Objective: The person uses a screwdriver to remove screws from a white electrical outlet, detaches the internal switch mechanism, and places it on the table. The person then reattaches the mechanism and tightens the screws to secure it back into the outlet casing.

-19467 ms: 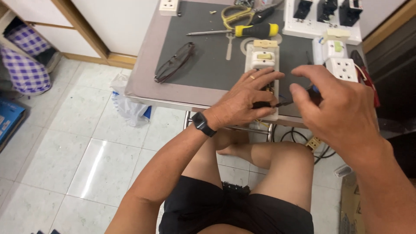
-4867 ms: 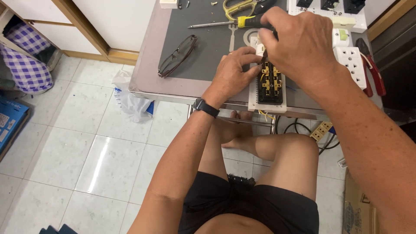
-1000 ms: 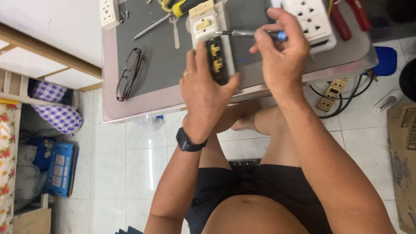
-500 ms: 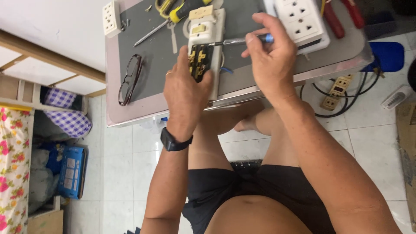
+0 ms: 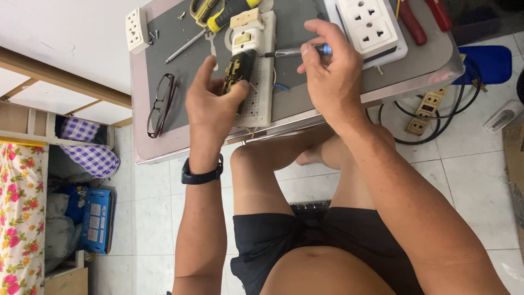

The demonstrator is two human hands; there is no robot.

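The left hand point(image 5: 210, 106) is closed around a dark socket insert with brass contacts point(image 5: 238, 71), thumb on one side and fingers on the other, holding it tilted against the opened cream power strip housing point(image 5: 256, 82) that lies on the bench point(image 5: 153, 147). A black watch point(image 5: 202, 176) sits on that wrist. The right hand point(image 5: 333, 71) is curled shut on the blue handle of a small screwdriver point(image 5: 295, 52), gripped between thumb and fingertips; its metal shaft runs leftward and the tip meets the top of the insert just where the left thumb ends. A short blue wire point(image 5: 280, 86) shows beside the housing, between the two hands.

Farther on the bench, just beyond the housing, lies a larger screwdriver with a yellow and black handle point(image 5: 218, 24), its shaft pointing toward the near left, and next to it a yellow-handled tool point(image 5: 197, 8), only partly in view. To the left, a pair of dark-framed glasses point(image 5: 159, 105) lies on the grey mat point(image 5: 180, 60), and a small white socket block point(image 5: 136, 30) sits at the far left corner. To the right, touching distance from the right hand, is a white multi-socket block point(image 5: 371, 24), with red-handled pliers point(image 5: 417, 22) beyond it. Below the bench on the tiled floor, right of the person's bare legs, a beige power strip point(image 5: 426, 109) lies among black cables.
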